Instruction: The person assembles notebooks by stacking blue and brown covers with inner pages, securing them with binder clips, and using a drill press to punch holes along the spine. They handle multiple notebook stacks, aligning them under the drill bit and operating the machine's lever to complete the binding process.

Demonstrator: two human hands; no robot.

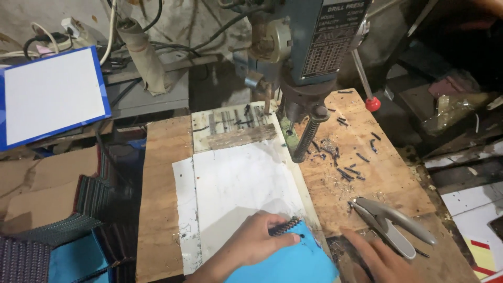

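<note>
At the bottom centre of the frame the left hand [257, 241] lies on a blue-covered notebook with a black spiral wire binding [285, 226], fingers curled over the coil end and pressing it down onto the white sheet [236, 183] that covers the plywood bench top [162, 209]; the thumb is hidden, so a full pinch cannot be confirmed. The right hand [374, 257], at the lower right, is flat and open with nothing in it, fingertips just short of the grey metal pliers-like hand tool [393, 222] lying on the wood. Judging from this, the coil is the weak point: only the fingertips pin it, and a sideways tug could slide the blue cover on the smooth white sheet or bend the wire loops. Short black wire offcuts [348, 170] are scattered over the right centre of the bench, near the pliers; a sweeping reach could push them under the palm or off the edge. Above, in the upper centre, the blue-grey drill press [309, 47] with its coiled spring [309, 139] overhangs the work, and a hand raised carelessly could knock its red-knobbed lever [372, 104].
</note>
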